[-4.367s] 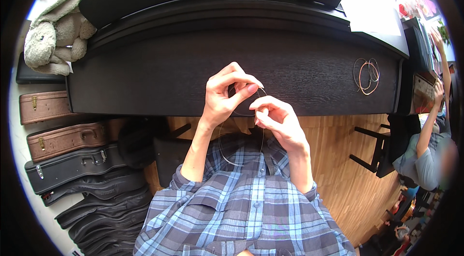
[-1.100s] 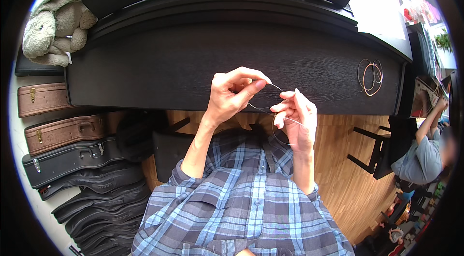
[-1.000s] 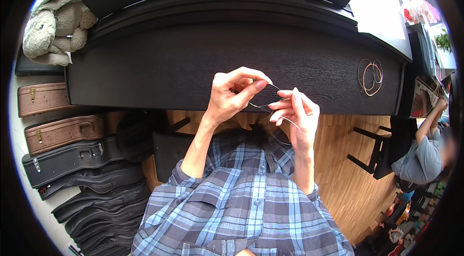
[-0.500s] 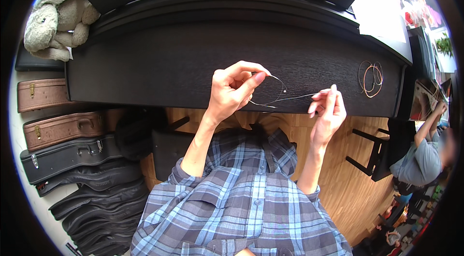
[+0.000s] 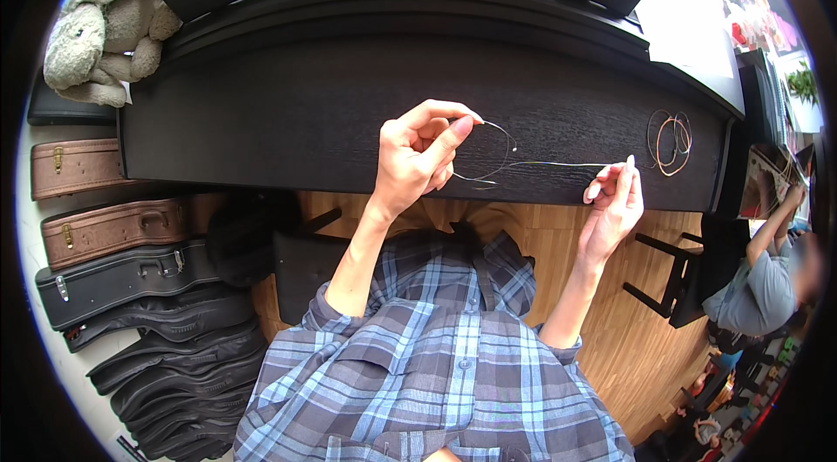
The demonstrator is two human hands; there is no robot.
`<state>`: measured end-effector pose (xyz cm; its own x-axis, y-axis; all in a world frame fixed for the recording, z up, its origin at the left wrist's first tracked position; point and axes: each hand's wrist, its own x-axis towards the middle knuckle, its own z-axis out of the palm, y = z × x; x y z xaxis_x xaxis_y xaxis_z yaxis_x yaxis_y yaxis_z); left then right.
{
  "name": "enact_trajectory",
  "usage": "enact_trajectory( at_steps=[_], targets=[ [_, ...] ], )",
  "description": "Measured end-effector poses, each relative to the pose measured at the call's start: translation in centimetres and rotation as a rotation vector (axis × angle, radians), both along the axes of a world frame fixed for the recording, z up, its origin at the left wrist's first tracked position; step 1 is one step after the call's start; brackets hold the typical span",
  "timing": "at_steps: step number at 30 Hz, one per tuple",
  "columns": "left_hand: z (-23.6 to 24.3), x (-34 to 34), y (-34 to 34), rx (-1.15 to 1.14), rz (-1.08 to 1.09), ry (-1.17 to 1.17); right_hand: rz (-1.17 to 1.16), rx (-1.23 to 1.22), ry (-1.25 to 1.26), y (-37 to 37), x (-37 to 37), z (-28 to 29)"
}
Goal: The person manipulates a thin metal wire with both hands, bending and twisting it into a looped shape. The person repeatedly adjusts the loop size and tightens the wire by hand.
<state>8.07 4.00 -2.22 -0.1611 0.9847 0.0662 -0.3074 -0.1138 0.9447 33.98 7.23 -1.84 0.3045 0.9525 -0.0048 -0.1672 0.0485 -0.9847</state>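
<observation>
Through the distorting rim, this is looking like a music shop or studio: curved brown and black hard-shell instrument cases (image 5: pixel 118 234) are standing left of the gripping left hand (image 5: pixel 406 167), with soft black fabric bags (image 5: pixel 187 375) lying lower left.

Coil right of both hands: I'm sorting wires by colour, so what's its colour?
The coil is copper-orange with thinner, darker loops; the head view shows it.

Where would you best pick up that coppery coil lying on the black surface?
Probably by its near edge, pinched lightly from above: the coppery coil lies flat on the black surface, so only thin loops offer a hold. The right hand is closer, just left of it, but is holding a thin wire.
</observation>
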Motion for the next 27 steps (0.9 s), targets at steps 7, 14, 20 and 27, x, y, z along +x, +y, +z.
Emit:
enact_trajectory(
  at_steps=[7, 14, 20, 27],
  targets=[
    [0.0, 0.2, 0.2, 0.048, -0.009, 0.041, 0.233, -0.084, 0.105, 1.1, -3.4, 1.8],
    [0.3, 0.1, 0.0, -0.019, 0.001, -0.046, 0.53, -0.053, -0.121, 4.4, -6.7, 2.5],
    [0.6, 0.1, 0.1, -0.038, 0.038, -0.063, 0.673, 0.015, -0.397, 0.5, -3.2, 2.5],
    [0.6, 0.0, 0.2, -0.059, 0.07, -0.055, 0.856, 0.036, -0.584, -4.2, -0.1, 3.3]
  ],
)
